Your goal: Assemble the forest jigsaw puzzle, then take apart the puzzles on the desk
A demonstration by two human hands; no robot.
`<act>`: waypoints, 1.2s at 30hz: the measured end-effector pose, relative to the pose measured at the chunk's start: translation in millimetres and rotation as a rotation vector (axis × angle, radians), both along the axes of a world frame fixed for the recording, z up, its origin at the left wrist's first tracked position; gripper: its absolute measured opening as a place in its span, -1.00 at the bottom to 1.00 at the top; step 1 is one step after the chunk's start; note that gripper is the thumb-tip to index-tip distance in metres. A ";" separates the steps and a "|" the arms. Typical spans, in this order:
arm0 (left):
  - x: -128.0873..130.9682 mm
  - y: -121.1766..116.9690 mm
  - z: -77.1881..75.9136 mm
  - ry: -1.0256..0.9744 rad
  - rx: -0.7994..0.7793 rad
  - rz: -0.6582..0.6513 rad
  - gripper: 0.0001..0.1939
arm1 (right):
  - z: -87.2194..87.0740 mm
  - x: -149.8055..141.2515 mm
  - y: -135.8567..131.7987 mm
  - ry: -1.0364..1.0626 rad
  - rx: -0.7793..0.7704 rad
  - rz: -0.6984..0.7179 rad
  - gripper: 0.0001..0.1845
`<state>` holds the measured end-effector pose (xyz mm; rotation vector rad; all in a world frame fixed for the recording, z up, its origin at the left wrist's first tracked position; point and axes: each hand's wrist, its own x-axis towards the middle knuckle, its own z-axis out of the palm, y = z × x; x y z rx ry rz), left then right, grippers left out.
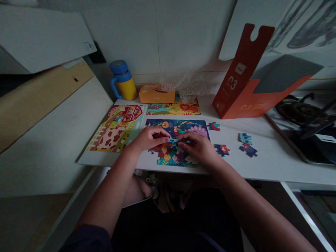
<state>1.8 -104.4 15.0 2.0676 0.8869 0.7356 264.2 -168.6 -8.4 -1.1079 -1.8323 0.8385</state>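
A dark blue jigsaw puzzle [184,124] with sea-life pictures lies partly joined on the white table, under my hands. My left hand [150,138] comes in from the left, its thumb and fingertips pinched at the edge of a small puzzle piece [173,139]. Opposite it, my right hand [199,146] pinches the same piece from the right, just above the puzzle. The fingers cover much of this piece. To the right of the puzzle lie several loose pieces, among them a red and teal one [214,126] and a dark blue one [249,150].
A farm puzzle [110,137] lies on the left, a yellow animal puzzle [173,109] at the back. Behind stand a blue and yellow bottle [125,83], an orange box [156,94] and crumpled clear plastic [192,88]. An open orange carton [245,101] and a black appliance [317,135] are on the right.
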 end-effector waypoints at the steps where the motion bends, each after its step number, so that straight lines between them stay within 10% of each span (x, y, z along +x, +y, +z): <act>1: 0.7 -0.2 -0.8 0.004 -0.021 -0.006 -0.74 | 1.7 -0.1 -0.1 -0.019 0.031 0.018 -0.77; 14: 3.2 -2.3 -4.2 -0.040 -0.174 -0.026 -0.78 | 1.0 -4.3 -3.2 -0.017 -0.013 -0.017 -0.77; 25: -54.0 35.3 -17.5 -0.250 0.031 0.618 -0.63 | -2.6 -2.0 -3.1 -0.031 -0.019 -0.042 -0.78; 36: -64.2 39.5 -33.5 0.035 0.056 0.531 -0.72 | 4.7 -2.9 -5.2 -0.038 -0.020 -0.042 -0.82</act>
